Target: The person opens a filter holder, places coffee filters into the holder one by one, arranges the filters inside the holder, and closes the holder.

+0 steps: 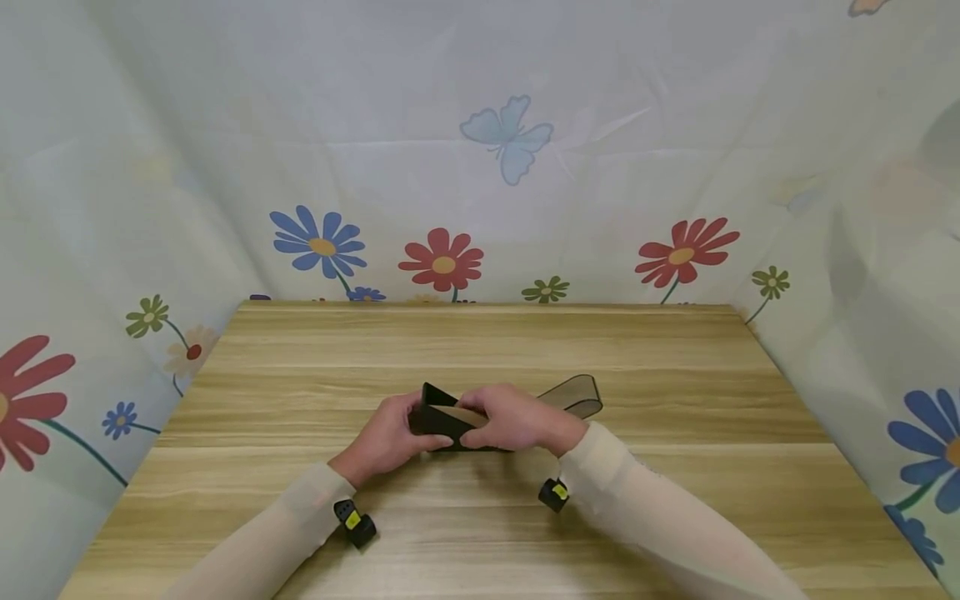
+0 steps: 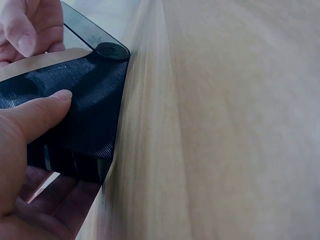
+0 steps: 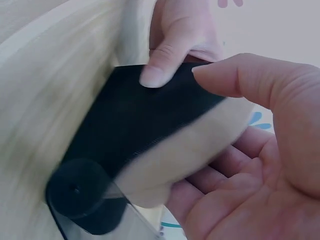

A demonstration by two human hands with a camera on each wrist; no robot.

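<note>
A black, ribbed coffee filter holder (image 2: pixel 90 120) with slanted sides sits at the middle of the table. Its clear, dark-rimmed lid (image 1: pixel 576 392) swings out to the right from a round hinge. Tan filter papers (image 3: pixel 185 145) with a curved edge stick up out of its open top. My left hand (image 1: pixel 388 442) grips the holder's left end, thumb on the near wall and fingers beneath and behind. My right hand (image 1: pixel 517 417) reaches over the opening and pinches the papers, its thumb by the near wall and its fingers on their far side.
The wood-grain table (image 1: pixel 465 533) extends around the holder. A white cloth (image 1: pixel 375 150) printed with flowers and a butterfly hangs at the back and sides. Small black devices, such as the left one (image 1: pixel 354 523), are strapped to both wrists.
</note>
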